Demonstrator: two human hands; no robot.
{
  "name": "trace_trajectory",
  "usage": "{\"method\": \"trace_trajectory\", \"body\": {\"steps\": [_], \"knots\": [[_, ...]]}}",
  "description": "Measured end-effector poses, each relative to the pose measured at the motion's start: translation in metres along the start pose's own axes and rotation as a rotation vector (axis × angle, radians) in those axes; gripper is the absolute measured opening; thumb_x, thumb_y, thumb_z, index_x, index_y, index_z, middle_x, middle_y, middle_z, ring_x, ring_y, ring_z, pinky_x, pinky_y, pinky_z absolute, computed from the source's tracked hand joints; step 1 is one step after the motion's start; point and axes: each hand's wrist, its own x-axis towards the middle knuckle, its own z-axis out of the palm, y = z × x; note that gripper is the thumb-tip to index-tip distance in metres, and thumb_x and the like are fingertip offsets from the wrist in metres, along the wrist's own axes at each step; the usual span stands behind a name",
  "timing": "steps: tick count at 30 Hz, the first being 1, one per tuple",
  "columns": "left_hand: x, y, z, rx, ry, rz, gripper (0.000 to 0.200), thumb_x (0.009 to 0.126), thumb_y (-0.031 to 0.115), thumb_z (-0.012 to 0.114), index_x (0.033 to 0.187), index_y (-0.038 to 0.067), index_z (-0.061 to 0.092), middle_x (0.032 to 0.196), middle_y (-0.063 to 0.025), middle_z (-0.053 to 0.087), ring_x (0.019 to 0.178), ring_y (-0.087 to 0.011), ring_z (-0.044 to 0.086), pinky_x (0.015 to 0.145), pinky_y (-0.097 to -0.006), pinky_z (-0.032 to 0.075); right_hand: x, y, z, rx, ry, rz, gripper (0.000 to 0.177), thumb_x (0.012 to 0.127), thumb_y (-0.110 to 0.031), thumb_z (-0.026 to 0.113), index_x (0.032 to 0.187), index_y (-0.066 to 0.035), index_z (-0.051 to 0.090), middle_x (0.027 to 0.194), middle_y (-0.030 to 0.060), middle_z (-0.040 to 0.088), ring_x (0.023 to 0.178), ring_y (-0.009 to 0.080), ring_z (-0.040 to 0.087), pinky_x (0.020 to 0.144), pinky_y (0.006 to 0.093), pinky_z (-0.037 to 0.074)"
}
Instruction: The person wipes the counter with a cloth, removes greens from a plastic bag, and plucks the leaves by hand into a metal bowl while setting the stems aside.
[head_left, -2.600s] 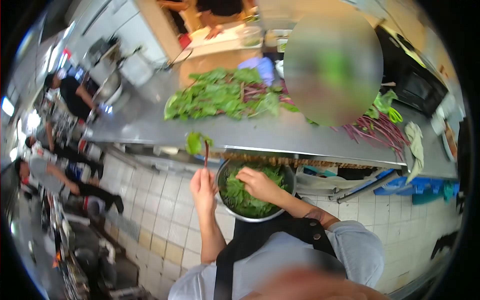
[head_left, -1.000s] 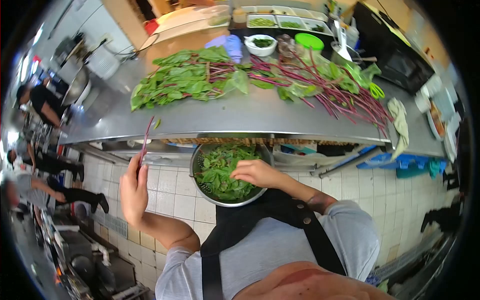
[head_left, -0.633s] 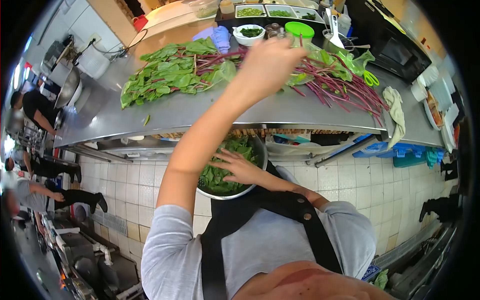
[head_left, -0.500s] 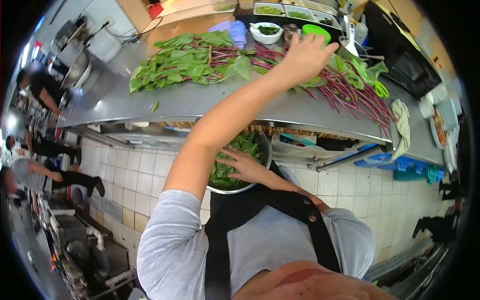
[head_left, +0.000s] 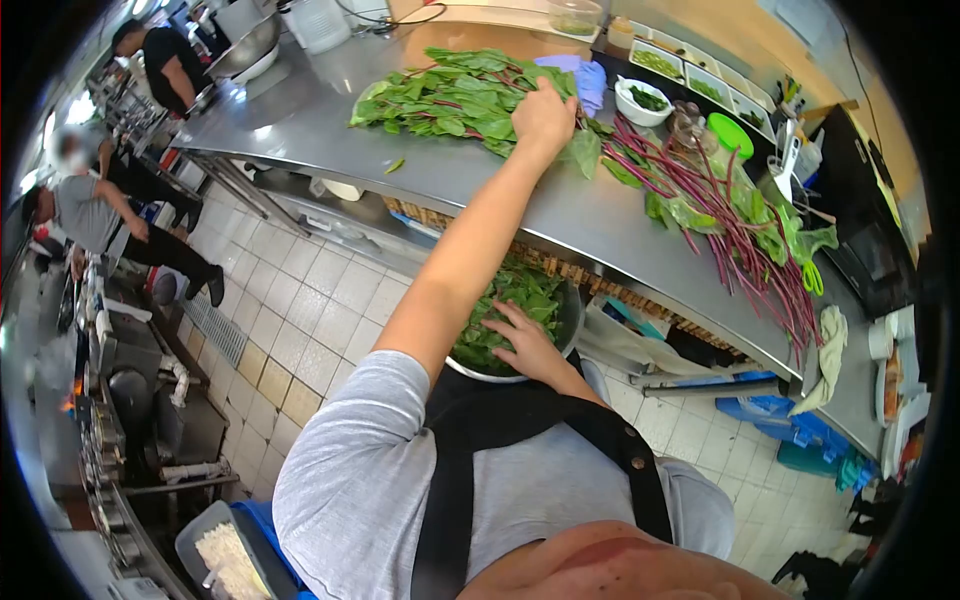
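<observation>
My left hand reaches across the steel counter to the right end of a pile of leafy greens. Its fingers are bent together round a leafy stem there, and the fingertips are partly hidden. My right hand lies palm down with fingers spread on cut green leaves. Those leaves fill a metal bowl at my lap, below the counter edge. To the right of my left hand lies a spread of long purple-red stems, some with leaves attached.
Behind the greens stand a white bowl of chopped greens, a bright green bowl and trays of food. A blue cloth lies near the pile. A pale cloth hangs over the counter's right edge. Several people stand at the left.
My left hand has moved left from above the purple stems to the leafy pile, and its fingers have closed. My right hand stays in the bowl. The whole view has turned.
</observation>
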Motion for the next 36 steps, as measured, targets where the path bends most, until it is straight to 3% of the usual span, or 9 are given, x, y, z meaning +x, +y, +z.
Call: {"method": "trace_trajectory", "body": {"steps": [7,11,12,16,23,28,31,35,36], "knots": [[0.017,-0.026,0.027,-0.395,0.263,0.016,0.041,0.07,0.01,0.076,0.099,-0.004,0.051,0.084,-0.0247,0.066,0.08,-0.0418,0.066,0.074,-0.0461,0.054,-0.002,-0.012,-0.005,-0.046,-0.019,0.053,0.048,0.081,-0.014,0.071,0.128,-0.013,0.058,0.149,0.0116,0.037,0.14,0.0377,0.031,0.107,0.0509,0.035],[0.008,-0.025,0.016,-1.213,0.092,-0.367,0.039,0.066,-0.003,0.075,0.095,-0.002,0.048,0.073,-0.012,0.063,0.07,-0.0243,0.065,0.06,-0.0333,0.053,-0.005,-0.001,0.002,-0.014,-0.003,0.03,0.049,0.081,-0.016,0.071,0.128,-0.015,0.058,0.149,0.0132,0.037,0.14,0.0377,0.031,0.105,0.0553,0.035],[0.002,-0.028,0.01,-1.304,0.025,-0.354,0.034,0.07,-0.003,0.076,0.095,-0.002,0.052,0.074,-0.0057,0.061,0.069,-0.0143,0.062,0.056,-0.0253,0.048,-0.005,-0.001,0.003,-0.021,-0.004,0.029,0.048,0.081,-0.017,0.071,0.127,-0.014,0.059,0.148,0.0137,0.037,0.14,0.0379,0.031,0.105,0.0546,0.035],[-0.041,-0.007,-0.021,-1.478,0.037,-0.03,0.046,0.073,-0.008,0.071,0.114,-0.008,0.05,0.082,-0.0053,0.061,0.068,-0.0092,0.058,0.06,-0.0214,0.047,-0.001,-0.005,0.001,-0.035,-0.006,0.028,0.046,0.081,-0.016,0.072,0.125,-0.013,0.06,0.147,0.015,0.039,0.138,0.0387,0.033,0.105,0.0518,0.037],[-0.065,-0.054,-0.003,-0.749,0.135,0.268,0.045,0.077,-0.012,0.062,0.12,-0.003,0.056,0.083,-0.0039,0.06,0.066,-0.0072,0.055,0.06,-0.0215,0.047,0.003,-0.005,0.002,-0.025,0.029,0.006,0.044,0.08,-0.014,0.072,0.123,-0.012,0.06,0.144,0.0156,0.041,0.137,0.0397,0.036,0.104,0.0517,0.039],[-0.084,-0.074,0.0,-1.181,0.092,-0.165,0.017,0.089,-0.001,0.05,0.101,-0.003,0.061,0.079,-0.0026,0.058,0.061,-0.0058,0.049,0.054,-0.0219,0.041,0.002,-0.009,0.0,-0.019,0.007,0.016,0.046,0.08,-0.015,0.072,0.124,-0.013,0.059,0.144,0.0153,0.041,0.137,0.0411,0.035,0.104,0.0526,0.038],[-0.082,-0.07,-0.014,-1.071,0.196,-0.128,0.016,0.091,0.0,0.05,0.099,-0.002,0.063,0.077,-0.002,0.06,0.064,-0.008,0.05,0.057,-0.0249,0.041,0.005,-0.013,-0.005,-0.037,0.044,-0.025,0.041,0.081,-0.014,0.071,0.12,-0.01,0.061,0.14,0.0162,0.046,0.13,0.0395,0.044,0.102,0.0496,0.042],[-0.094,-0.046,-0.039,-0.92,0.473,0.264,0.014,0.095,0.007,0.052,0.1,-0.001,0.063,0.072,0.0012,0.053,0.065,-0.0071,0.049,0.059,-0.022,0.039,0.018,-0.034,-0.034,0.132,0.224,-0.052,0.026,0.081,-0.006,0.069,0.107,-0.004,0.067,0.121,0.0163,0.059,0.11,0.0339,0.06,0.09,0.0411,0.05],[-0.095,-0.044,-0.037,-1.101,0.446,0.275,0.015,0.098,0.008,0.052,0.109,0.0,0.058,0.088,0.0012,0.056,0.069,-0.0053,0.046,0.061,-0.0211,0.039,0.021,-0.041,-0.045,0.154,0.288,-0.079,0.022,0.081,-0.004,0.068,0.103,-0.003,0.068,0.116,0.0159,0.061,0.105,0.0323,0.063,0.087,0.0389,0.051]]}}
